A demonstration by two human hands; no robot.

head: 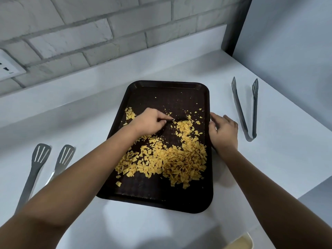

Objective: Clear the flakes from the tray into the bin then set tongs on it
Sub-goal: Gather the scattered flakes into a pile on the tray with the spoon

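Counter (179, 229): smooth white slab under a pale brick wall; carries all the gear.
Tray (154, 198): dark brown rectangle w/ rounded corners, raised rim, fine grid texture; flat on the counter at centre.
Flakes (176, 159): thin, dry, yellow shards, heaped toward the tray's near right, thinner scatter at left and far end.
Progress: early, by the look of it. Flakes are on the tray, none seen tipped out; the bin isn't clearly in view, only a cream edge (240, 241) at bottom right, can't tell what. Tongs step not yet done.
Tongs (247, 108): grey, slotted flat tips, sprung wide, right of tray; 2nd pair (36, 164) lies left.
Left hand (149, 123): fingers curled over the flakes, apparently pinching a thin dark item, unclear what.
Right hand (223, 131): fingers bent, touching the tray's right rim.
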